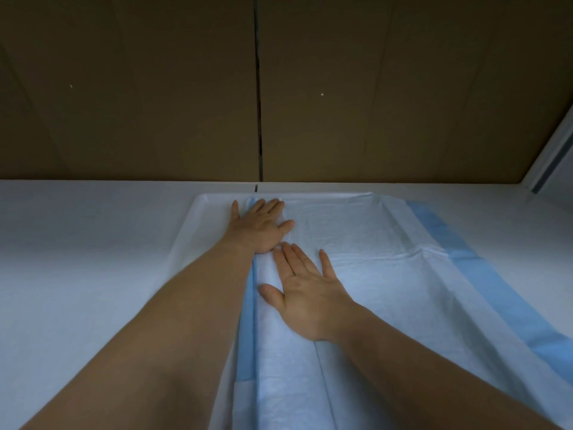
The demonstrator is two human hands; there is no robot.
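Our left hand [259, 226] flat, fingers straight, pressing the blue-edged white pad [372, 274] at frame centre, our right hand [305, 293] flat just below it, pad spread on what seems a white table [77, 243], brown cardboard wall [124, 88] above

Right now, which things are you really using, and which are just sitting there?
In use:
- blue-edged pad
- left hand, pressed flat on the pad
- right hand, pressed flat on the pad

Just sitting there:
- white table
- brown cardboard wall
- white frame at the far right
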